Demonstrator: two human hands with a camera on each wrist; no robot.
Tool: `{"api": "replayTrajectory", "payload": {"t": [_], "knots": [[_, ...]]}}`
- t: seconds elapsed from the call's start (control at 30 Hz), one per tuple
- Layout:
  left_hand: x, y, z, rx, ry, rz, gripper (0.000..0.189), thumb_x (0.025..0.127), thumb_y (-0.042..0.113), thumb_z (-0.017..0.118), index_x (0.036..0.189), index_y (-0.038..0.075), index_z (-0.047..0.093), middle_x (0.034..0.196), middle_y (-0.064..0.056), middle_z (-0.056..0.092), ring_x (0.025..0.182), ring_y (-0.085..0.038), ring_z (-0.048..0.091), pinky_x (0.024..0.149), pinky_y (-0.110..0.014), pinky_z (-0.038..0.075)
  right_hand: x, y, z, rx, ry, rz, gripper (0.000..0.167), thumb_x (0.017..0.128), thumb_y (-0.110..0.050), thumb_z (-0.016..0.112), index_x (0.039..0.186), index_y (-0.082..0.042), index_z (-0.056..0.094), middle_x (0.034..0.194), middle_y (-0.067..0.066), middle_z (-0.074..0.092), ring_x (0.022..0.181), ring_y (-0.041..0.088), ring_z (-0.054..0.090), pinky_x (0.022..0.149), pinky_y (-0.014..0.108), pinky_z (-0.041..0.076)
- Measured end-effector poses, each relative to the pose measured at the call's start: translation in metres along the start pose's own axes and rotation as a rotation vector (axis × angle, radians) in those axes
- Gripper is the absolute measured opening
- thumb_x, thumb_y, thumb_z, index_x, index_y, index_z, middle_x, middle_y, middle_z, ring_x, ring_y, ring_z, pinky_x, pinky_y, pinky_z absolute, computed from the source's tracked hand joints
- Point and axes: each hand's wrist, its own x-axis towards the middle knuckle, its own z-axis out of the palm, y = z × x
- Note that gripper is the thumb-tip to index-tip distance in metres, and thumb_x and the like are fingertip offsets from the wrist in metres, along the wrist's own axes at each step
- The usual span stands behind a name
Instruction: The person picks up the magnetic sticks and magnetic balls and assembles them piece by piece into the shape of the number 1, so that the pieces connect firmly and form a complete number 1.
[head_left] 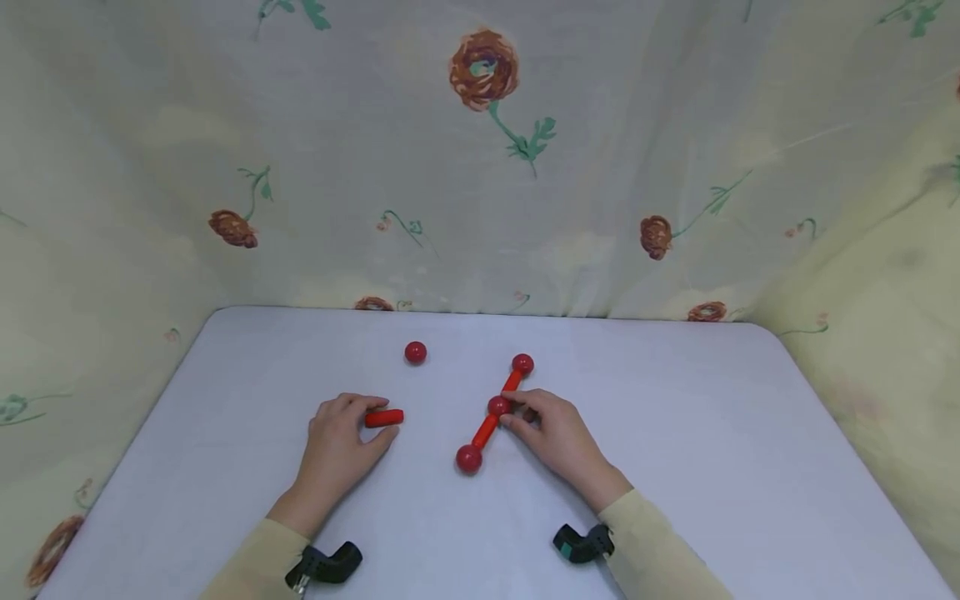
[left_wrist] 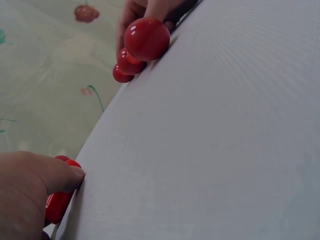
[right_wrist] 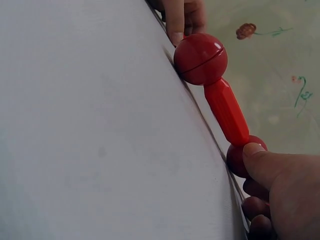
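Note:
On the table, a straight chain of magnetic-looking red pieces runs from a near red ball (head_left: 468, 459) through a red rod (head_left: 485, 431) to a middle red ball (head_left: 498, 406). Beyond that, a second rod leads to the far red ball (head_left: 522, 364). My right hand (head_left: 558, 433) pinches the middle ball between thumb and fingers; the right wrist view shows the thumb (right_wrist: 257, 157) on it. To the left, my left hand (head_left: 341, 437) has its thumb and fingers curled about a separate short red rod (head_left: 384, 418), which lies crosswise between them. In the left wrist view, the thumb partly hides this rod (left_wrist: 59, 205).
A single red ball (head_left: 416, 352) sits apart near the back of the white table (head_left: 675, 400). Behind the table's far edge hangs a flowered cloth (head_left: 337, 125), which also covers both sides. Each wrist carries a black camera mount (head_left: 326, 562).

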Motion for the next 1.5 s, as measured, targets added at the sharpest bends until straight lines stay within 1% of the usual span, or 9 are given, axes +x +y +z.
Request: {"api": "replayTrajectory", "payload": {"t": [0.17, 0.37, 0.63, 0.8, 0.9, 1.03, 1.17, 1.27, 1.5], "knots": [[0.003, 0.001, 0.004, -0.001, 0.013, 0.015, 0.036, 0.081, 0.028, 0.082, 0.111, 0.013, 0.07, 0.108, -0.007, 0.063, 0.105, -0.032, 0.053, 0.084, -0.05, 0.039, 0.003, 0.004, -0.006, -0.007, -0.001, 0.019, 0.036, 0.089, -0.026, 0.076, 0.123, -0.019, 0.07, 0.096, -0.009, 0.064, 0.08, 0.008, 0.055, 0.073, 0.029, 0.051], [0.003, 0.002, 0.006, -0.013, 0.018, 0.003, 0.034, 0.08, 0.025, 0.082, 0.109, 0.011, 0.071, 0.106, -0.008, 0.063, 0.103, -0.031, 0.053, 0.084, -0.05, 0.04, 0.007, 0.007, -0.01, -0.003, -0.024, 0.017, 0.037, 0.089, -0.026, 0.076, 0.124, -0.015, 0.069, 0.097, -0.007, 0.065, 0.081, 0.01, 0.055, 0.074, 0.03, 0.051], [0.003, 0.001, 0.006, -0.032, 0.035, 0.009, 0.027, 0.082, 0.022, 0.081, 0.104, 0.009, 0.072, 0.101, -0.006, 0.063, 0.098, -0.03, 0.053, 0.082, -0.047, 0.041, 0.017, 0.01, -0.012, -0.009, -0.055, 0.024, 0.038, 0.088, -0.028, 0.077, 0.124, -0.018, 0.069, 0.091, -0.011, 0.062, 0.08, 0.01, 0.055, 0.071, 0.028, 0.051], [0.002, 0.0, 0.006, -0.029, 0.032, 0.0, 0.026, 0.082, 0.024, 0.081, 0.102, 0.009, 0.072, 0.099, -0.006, 0.063, 0.097, -0.03, 0.053, 0.081, -0.046, 0.04, 0.024, 0.013, -0.011, 0.004, -0.069, 0.023, 0.039, 0.088, -0.03, 0.076, 0.125, -0.019, 0.069, 0.097, -0.01, 0.064, 0.085, 0.011, 0.056, 0.075, 0.029, 0.052], [0.002, -0.001, 0.007, -0.03, 0.026, -0.005, 0.026, 0.082, 0.025, 0.081, 0.101, 0.009, 0.072, 0.097, -0.005, 0.062, 0.096, -0.029, 0.052, 0.08, -0.046, 0.039, 0.026, 0.015, -0.011, 0.02, -0.079, 0.045, 0.039, 0.088, -0.031, 0.076, 0.125, -0.02, 0.069, 0.099, -0.01, 0.064, 0.088, 0.011, 0.057, 0.078, 0.03, 0.052], [0.002, -0.002, 0.007, -0.022, 0.024, 0.003, 0.026, 0.082, 0.026, 0.081, 0.1, 0.01, 0.072, 0.093, -0.004, 0.06, 0.097, -0.03, 0.052, 0.081, -0.047, 0.038, 0.027, 0.018, -0.008, 0.056, -0.064, 0.068, 0.039, 0.088, -0.032, 0.076, 0.125, -0.021, 0.069, 0.102, -0.01, 0.064, 0.091, 0.012, 0.057, 0.081, 0.033, 0.052], [0.002, -0.002, 0.004, -0.004, 0.024, 0.0, 0.025, 0.081, 0.026, 0.082, 0.099, 0.011, 0.071, 0.089, -0.002, 0.059, 0.097, -0.03, 0.051, 0.079, -0.046, 0.037, 0.027, 0.019, -0.003, 0.081, -0.045, 0.047, 0.038, 0.09, -0.032, 0.074, 0.126, -0.021, 0.068, 0.108, -0.01, 0.066, 0.094, 0.011, 0.058, 0.083, 0.035, 0.052], [0.002, -0.001, 0.002, 0.002, 0.02, -0.003, 0.024, 0.081, 0.026, 0.081, 0.098, 0.012, 0.071, 0.086, 0.0, 0.059, 0.096, -0.03, 0.051, 0.077, -0.045, 0.036, 0.026, 0.02, 0.0, 0.077, -0.036, 0.03, 0.037, 0.091, -0.032, 0.073, 0.126, -0.021, 0.068, 0.11, -0.011, 0.066, 0.095, 0.01, 0.058, 0.084, 0.034, 0.052], [0.001, 0.001, 0.0, 0.008, 0.018, 0.002, 0.023, 0.082, 0.024, 0.079, 0.099, 0.01, 0.071, 0.088, -0.001, 0.06, 0.099, -0.031, 0.051, 0.079, -0.048, 0.038, 0.027, 0.021, 0.001, 0.064, -0.023, 0.019, 0.037, 0.09, -0.031, 0.074, 0.126, -0.021, 0.068, 0.11, -0.011, 0.066, 0.094, 0.008, 0.058, 0.084, 0.033, 0.051]]}}
